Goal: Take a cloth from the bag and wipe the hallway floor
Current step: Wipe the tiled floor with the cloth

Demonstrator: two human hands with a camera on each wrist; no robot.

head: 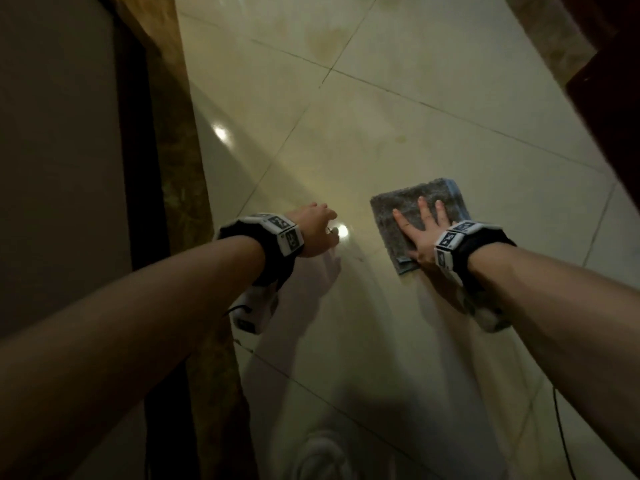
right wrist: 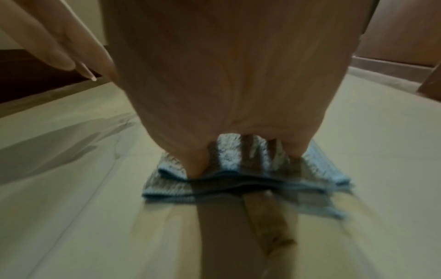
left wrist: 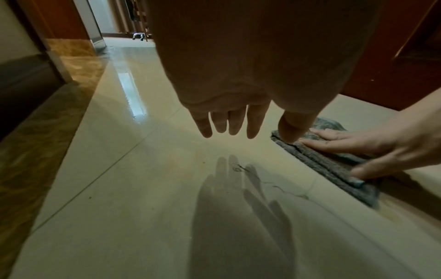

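— Where's the cloth (head: 417, 220) right now?

— Flat on the hallway floor (head: 398, 109), folded into a thick grey-blue pad. It lies out in front of the person, a little to their right, on the pale glossy tiles.

— And who has it?

— The right hand (head: 423, 233). It lies palm-down on top, fingers (head: 421, 206) straight and spread, pointing away from the body — pressing rather than clutching. From the left wrist view the thumb seems to sit at the near folded edge, but nothing is curled round the fabric.

— The other hand?

— The left hand (head: 313, 230) holds nothing. It hovers just above the tile beside the cloth, fingers (left wrist: 230, 122) loosely extended and hanging down; its shadow falls on the floor beneath it. It is near the pad but apart from it.

— So what does the next stroke depend on?

— On the pad sitting directly under the right palm, its longer side running roughly along the forearm's line. I'd judge a push forward, toward the faint brownish stain (head: 401, 138) ahead of the fingertips, keeps the folds flat; dragging sideways risks the layers sliding apart.

— Anything around it?

— A dark door frame (head: 138, 133) and a brown marbled border strip (head: 180, 168) to the left, reddish wood on the right. The bag isn't in view.
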